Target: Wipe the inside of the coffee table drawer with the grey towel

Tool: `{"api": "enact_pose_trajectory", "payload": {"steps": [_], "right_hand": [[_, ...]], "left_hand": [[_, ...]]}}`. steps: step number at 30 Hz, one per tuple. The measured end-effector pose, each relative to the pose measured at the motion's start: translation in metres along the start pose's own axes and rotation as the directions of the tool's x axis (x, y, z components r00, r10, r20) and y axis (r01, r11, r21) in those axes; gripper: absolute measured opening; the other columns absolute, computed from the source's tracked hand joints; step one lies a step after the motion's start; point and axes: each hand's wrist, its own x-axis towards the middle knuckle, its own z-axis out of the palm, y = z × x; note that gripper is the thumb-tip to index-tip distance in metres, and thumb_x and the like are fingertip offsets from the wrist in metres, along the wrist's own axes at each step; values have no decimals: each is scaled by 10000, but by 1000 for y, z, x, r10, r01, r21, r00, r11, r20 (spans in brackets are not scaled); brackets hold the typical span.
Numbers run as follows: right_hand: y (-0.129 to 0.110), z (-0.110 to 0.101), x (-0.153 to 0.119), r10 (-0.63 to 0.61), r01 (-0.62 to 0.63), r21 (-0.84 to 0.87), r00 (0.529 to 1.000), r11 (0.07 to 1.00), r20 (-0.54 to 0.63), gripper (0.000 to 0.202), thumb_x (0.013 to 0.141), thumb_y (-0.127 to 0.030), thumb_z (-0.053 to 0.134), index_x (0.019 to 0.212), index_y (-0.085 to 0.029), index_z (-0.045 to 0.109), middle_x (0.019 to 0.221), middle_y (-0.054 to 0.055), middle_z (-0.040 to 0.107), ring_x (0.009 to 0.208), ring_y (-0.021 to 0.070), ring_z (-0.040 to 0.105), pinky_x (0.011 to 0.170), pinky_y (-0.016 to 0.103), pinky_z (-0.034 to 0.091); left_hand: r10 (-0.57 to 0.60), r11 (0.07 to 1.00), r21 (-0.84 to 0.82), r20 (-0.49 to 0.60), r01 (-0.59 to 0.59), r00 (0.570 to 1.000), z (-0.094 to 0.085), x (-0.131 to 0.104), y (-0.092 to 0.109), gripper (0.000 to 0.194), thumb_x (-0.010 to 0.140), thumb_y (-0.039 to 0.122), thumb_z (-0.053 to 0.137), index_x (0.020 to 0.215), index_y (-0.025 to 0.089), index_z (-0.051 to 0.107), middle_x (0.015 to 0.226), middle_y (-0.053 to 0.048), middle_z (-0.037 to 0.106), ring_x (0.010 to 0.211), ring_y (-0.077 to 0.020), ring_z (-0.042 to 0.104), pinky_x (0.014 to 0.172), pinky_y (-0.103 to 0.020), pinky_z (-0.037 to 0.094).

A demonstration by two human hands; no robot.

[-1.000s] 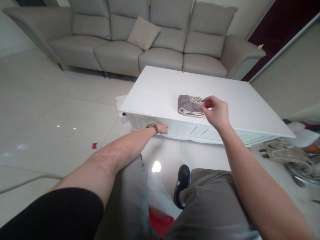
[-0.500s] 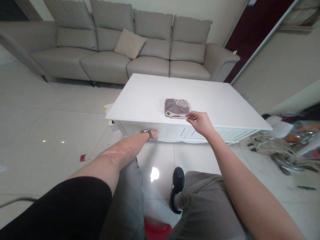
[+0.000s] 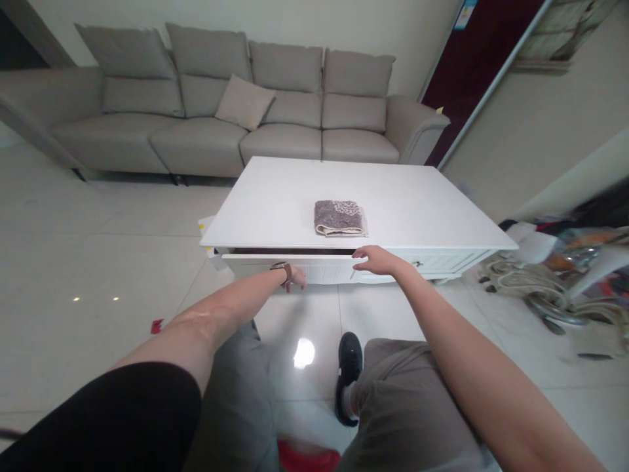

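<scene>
A folded grey-brown towel with a cream pattern (image 3: 339, 217) lies near the front edge of the white table (image 3: 275, 196). The table's left drawer (image 3: 246, 262) is pulled out a little, with a dark gap above its front. My left hand (image 3: 295, 278), a watch on its wrist, is at the drawer front; its fingers are partly hidden, so a grip cannot be made out. At the drawer's right end is my right hand (image 3: 371, 259), its fingers apart and nothing held in them.
A grey sofa (image 3: 285, 141) with a loose cushion (image 3: 244, 103) stands behind the table. Coiled cables (image 3: 506, 278) and a metal stand base (image 3: 555, 308) are on the floor at right. My shoe (image 3: 350, 367) is below the table front.
The left drawer has come out towards me, with my left hand at its front. My right hand has moved from the towel's corner down to the drawer's edge. The view has tilted up slightly.
</scene>
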Motion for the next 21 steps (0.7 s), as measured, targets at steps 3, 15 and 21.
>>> {"api": "enact_pose_trajectory", "payload": {"steps": [3,15,21], "right_hand": [[6,15,11,39,-34,-49,993,998,108,515,853,-294,739,1330,-124,648,1416,159,622,1304,284,583,1108,337,431],[35,44,36,198,-157,-183,953,971,230,543,828,-281,714,1354,-155,668,1380,142,656,1282,298,605,1086,349,460],[34,42,42,180,-129,-192,942,973,282,396,797,-292,717,1166,-159,768,1241,132,731,1186,304,660,1021,362,496]], "left_hand": [[-45,999,13,59,45,997,5,-8,4,699,706,364,683,1378,201,579,1462,-246,546,656,-226,729,588,-322,566],[157,986,83,-143,-147,977,-28,-55,25,183,790,295,655,890,179,757,929,-71,779,841,-195,707,746,-244,528],[173,983,134,-398,-129,901,-42,-84,-5,433,676,180,722,1109,184,725,1151,-89,744,1013,-222,677,842,-261,507]]}}
